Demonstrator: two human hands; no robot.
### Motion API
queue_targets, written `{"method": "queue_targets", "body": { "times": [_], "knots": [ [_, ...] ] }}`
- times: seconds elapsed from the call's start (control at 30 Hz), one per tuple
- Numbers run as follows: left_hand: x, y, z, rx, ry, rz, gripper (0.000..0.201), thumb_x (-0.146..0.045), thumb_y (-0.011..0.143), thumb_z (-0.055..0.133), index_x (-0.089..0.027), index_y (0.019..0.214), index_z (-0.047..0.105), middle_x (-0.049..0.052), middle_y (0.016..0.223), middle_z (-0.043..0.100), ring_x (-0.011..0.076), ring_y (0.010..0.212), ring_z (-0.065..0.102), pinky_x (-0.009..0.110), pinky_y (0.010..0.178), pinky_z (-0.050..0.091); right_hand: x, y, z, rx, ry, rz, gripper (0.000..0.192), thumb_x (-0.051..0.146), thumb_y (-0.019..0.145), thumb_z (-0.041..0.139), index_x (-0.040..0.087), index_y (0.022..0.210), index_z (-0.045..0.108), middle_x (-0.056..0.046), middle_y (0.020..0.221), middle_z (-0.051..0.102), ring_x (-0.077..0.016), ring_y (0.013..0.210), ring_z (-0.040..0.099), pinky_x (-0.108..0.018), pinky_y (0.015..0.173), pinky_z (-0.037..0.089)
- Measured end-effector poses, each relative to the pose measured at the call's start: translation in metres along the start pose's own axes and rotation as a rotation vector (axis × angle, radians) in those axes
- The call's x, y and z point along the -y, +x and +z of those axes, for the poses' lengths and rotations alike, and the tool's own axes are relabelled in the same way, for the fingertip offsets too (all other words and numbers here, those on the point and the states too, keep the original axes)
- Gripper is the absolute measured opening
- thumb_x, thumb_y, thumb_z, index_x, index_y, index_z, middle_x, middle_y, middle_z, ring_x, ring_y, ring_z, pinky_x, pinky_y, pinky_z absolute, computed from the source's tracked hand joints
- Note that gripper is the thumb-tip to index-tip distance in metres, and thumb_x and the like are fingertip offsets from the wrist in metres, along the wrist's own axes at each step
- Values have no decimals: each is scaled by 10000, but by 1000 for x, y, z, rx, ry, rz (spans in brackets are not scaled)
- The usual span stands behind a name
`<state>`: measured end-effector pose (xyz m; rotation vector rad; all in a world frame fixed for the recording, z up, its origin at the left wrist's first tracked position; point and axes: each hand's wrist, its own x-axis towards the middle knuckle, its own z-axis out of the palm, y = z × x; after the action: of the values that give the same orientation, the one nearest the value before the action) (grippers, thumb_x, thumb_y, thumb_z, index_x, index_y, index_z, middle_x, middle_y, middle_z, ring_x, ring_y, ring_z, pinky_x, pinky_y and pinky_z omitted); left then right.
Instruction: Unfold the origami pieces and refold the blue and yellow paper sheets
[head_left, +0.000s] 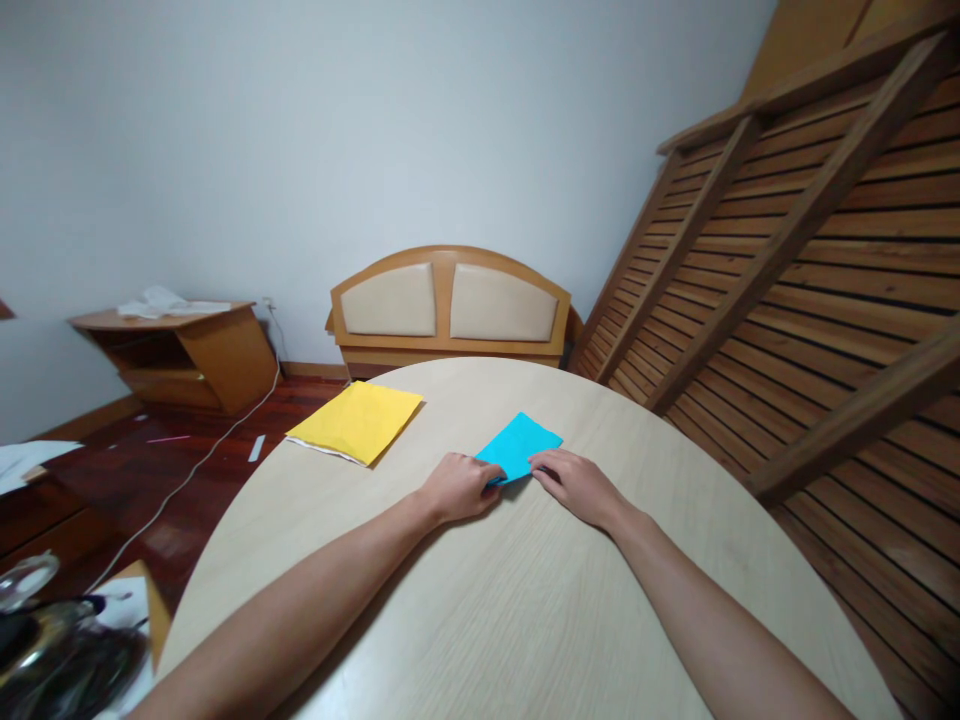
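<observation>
A blue sheet of paper [520, 442], seemingly folded, lies at an angle near the middle of the round table [480, 620]. My left hand [463, 487] grips its near left corner, fingers curled over the edge. At the near right edge, my right hand [571, 482] pinches the paper between thumb and fingers. The near edge between the two hands looks slightly raised off the table. To the left lies a stack of yellow paper [360, 420] with a white layer showing along its near edge.
A wooden headboard [450, 298] with cream panels stands beyond the table. Large slatted wooden frames [810, 250] lean along the right side. At left are a low cabinet [217, 355] with white papers on top, a cable [202, 458] across the floor, and dark cluttered items [67, 640].
</observation>
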<state>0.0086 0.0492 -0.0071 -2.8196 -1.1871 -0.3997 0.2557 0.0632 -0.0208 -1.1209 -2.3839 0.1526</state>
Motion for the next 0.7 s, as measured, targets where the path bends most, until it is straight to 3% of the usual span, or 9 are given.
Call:
{"method": "queue_targets", "body": {
  "times": [0.27, 0.5, 0.6, 0.7],
  "knots": [
    [1, 1, 2, -18, -23, 55, 212, -313, 939, 485, -212, 874, 659, 61, 786, 713, 196, 706, 673, 280, 664, 467, -3, 0, 2, 23, 27, -79, 207, 283, 931, 574, 261, 1073, 723, -42, 1142, 732, -251, 1148, 625, -426, 1020, 453],
    [0, -2, -3, -32, -134, 245, 190, -314, 879, 526, -210, 1012, 614, 80, 987, 699, 227, 975, 649, 324, 899, 482, -8, -2, 2, -12, 131, -7, 215, 294, 946, 551, 265, 1065, 729, -50, 1138, 732, -238, 1072, 660, -404, 964, 493],
    [2, -3, -2, -59, -197, 210, 255, -342, 872, 522, -203, 1072, 601, 90, 1048, 689, 246, 1030, 631, 343, 932, 475, -7, -4, -1, -9, 185, 46, 248, 301, 956, 531, 263, 1133, 700, -60, 1128, 727, -236, 1033, 666, -393, 934, 504],
    [6, -4, -3, -63, -242, 135, 399, -424, 878, 525, -199, 1205, 569, 89, 1046, 688, 257, 961, 648, 363, 879, 490, -7, -4, -3, 0, 220, 67, 254, 306, 965, 507, 250, 1134, 689, -68, 1090, 723, -231, 997, 662, -372, 899, 508]
  ]
}}
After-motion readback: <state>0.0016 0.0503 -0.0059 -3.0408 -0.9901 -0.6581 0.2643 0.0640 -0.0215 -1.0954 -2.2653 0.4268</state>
